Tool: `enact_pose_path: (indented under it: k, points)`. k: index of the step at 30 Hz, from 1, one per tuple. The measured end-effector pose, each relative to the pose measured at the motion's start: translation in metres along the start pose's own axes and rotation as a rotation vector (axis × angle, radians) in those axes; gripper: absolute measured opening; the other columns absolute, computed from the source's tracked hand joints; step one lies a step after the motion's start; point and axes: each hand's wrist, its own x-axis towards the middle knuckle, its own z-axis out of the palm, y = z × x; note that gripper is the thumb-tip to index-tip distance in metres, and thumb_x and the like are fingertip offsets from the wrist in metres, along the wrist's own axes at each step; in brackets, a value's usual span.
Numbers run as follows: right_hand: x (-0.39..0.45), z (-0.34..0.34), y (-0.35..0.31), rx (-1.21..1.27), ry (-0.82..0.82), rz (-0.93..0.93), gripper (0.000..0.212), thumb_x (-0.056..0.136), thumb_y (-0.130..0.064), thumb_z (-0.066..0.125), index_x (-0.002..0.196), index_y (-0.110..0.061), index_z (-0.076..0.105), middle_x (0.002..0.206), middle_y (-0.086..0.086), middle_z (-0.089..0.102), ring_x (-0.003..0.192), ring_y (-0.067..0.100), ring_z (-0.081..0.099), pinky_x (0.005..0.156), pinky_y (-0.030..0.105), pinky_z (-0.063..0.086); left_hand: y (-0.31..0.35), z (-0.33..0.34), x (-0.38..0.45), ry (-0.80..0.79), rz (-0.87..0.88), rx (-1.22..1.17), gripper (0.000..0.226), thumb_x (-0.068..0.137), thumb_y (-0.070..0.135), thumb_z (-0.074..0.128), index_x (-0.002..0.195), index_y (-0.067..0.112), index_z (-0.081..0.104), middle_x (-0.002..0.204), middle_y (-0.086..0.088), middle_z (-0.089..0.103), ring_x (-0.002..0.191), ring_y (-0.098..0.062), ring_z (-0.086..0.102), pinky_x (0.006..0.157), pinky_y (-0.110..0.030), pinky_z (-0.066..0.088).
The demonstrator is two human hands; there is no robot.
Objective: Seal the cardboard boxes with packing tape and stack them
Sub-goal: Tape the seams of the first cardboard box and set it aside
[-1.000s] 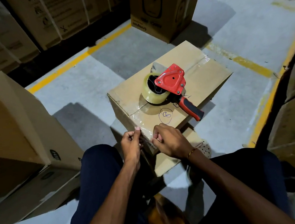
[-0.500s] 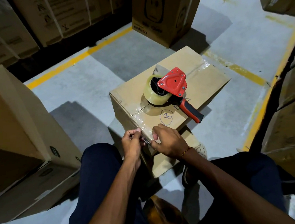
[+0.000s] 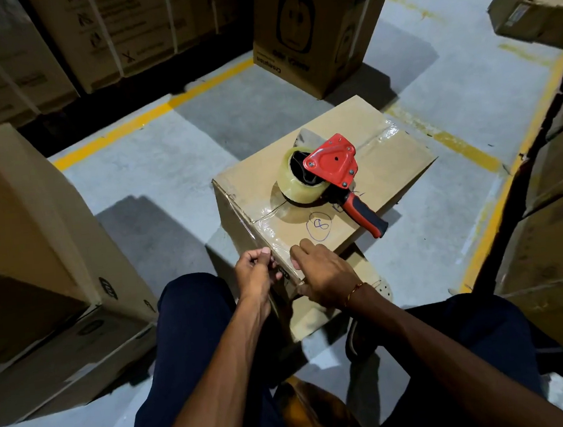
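We see the box (image 3: 308, 190) on the grey floor (image 3: 154, 176) between the person's knees, clear tape (image 3: 275, 237) running over its near top edge. The left hand (image 3: 256, 275) pinches the tape end at the corner; the right hand (image 3: 323, 274) presses it down the front face, fingers curled. The dispenser (image 3: 333, 174) (red, black-handled) lies on top. Stacked cartons (image 3: 311, 23) stand around.

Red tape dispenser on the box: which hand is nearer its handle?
Right. The right hand is just below the red tape dispenser; the left hand sits farther left.
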Motion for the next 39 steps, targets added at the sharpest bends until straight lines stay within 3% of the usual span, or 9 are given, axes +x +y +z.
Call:
enact_pose_path:
  k: [4,7,14,26,34,39]
  points:
    - [0.007,-0.018,0.005,0.147,-0.09,0.0,0.034,0.085,-0.042,0.073,0.096,-0.025,0.045,0.099,-0.005,0.047,0.089,0.022,0.048,0.072,0.036,0.035,0.0,0.0,0.0,0.01,-0.013,-0.016,0.009,0.103,0.012,0.056,0.094,0.01,0.055,0.071,-0.003,0.056,0.063,-0.01,0.054,0.061,-0.028,0.051]
    - [0.01,-0.021,-0.002,0.132,-0.014,-0.029,0.021,0.092,-0.035,0.061,0.094,-0.025,0.043,0.095,-0.005,0.049,0.087,0.022,0.045,0.071,0.035,0.031,-0.002,0.0,0.002,-0.004,-0.017,-0.004,0.011,0.103,0.013,0.056,0.092,0.011,0.055,0.071,-0.003,0.056,0.061,-0.01,0.052,0.057,-0.025,0.051]
    - [0.018,-0.015,-0.02,0.106,0.101,0.094,0.018,0.094,-0.04,0.052,0.092,-0.022,0.047,0.102,0.006,0.064,0.094,0.034,0.058,0.074,0.038,0.043,-0.001,-0.002,0.003,-0.024,-0.011,-0.012,0.013,0.102,0.011,0.057,0.09,0.007,0.055,0.067,-0.004,0.056,0.055,-0.01,0.05,0.048,-0.022,0.044]
    - [0.021,-0.005,-0.027,0.029,0.105,0.125,0.032,0.097,-0.043,0.054,0.115,-0.016,0.05,0.117,0.011,0.059,0.107,0.037,0.057,0.073,0.037,0.035,-0.008,-0.006,0.011,-0.003,-0.032,-0.017,0.018,0.097,0.016,0.066,0.083,0.01,0.056,0.067,-0.007,0.058,0.055,-0.016,0.051,0.047,-0.022,0.044]
    - [0.023,-0.007,-0.022,-0.024,0.041,0.057,0.031,0.097,-0.028,0.058,0.12,-0.014,0.042,0.115,0.012,0.058,0.1,0.037,0.058,0.071,0.038,0.038,-0.009,-0.011,0.014,0.074,-0.055,0.055,0.03,0.087,0.028,0.079,0.09,0.014,0.052,0.085,-0.014,0.066,0.073,-0.026,0.063,0.075,-0.047,0.057]
    - [0.022,-0.011,-0.015,-0.006,-0.062,-0.003,0.047,0.087,-0.029,0.072,0.117,-0.017,0.038,0.115,0.01,0.054,0.099,0.032,0.056,0.083,0.043,0.049,-0.016,-0.014,0.015,0.075,-0.095,0.136,0.025,0.086,0.015,0.079,0.086,0.016,0.054,0.09,-0.016,0.067,0.08,-0.027,0.064,0.086,-0.06,0.057]
